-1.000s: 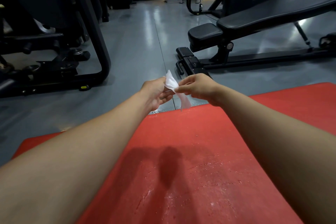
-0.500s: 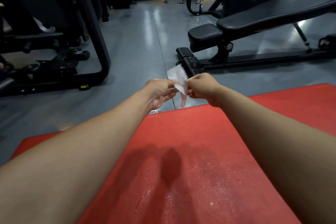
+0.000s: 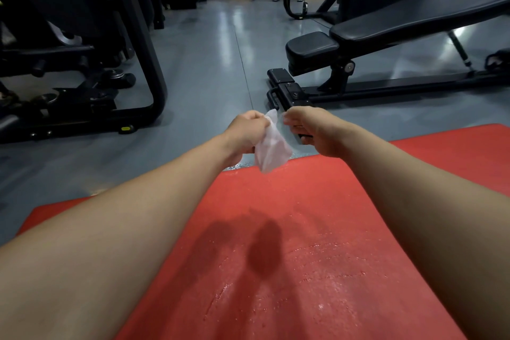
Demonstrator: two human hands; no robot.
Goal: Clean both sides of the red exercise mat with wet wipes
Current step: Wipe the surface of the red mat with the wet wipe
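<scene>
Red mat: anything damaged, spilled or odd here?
Only wet streaks and droplets on the red mat near the camera, plus moisture on the floor at its far edge, consistent with wiping. No damage visible.

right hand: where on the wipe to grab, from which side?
Judging by its pose: the free top corner beside the left hand. The wipe hangs limp from that pinch above the mat, so the right hand could come in level from the right and pinch there, to spread it.
</scene>
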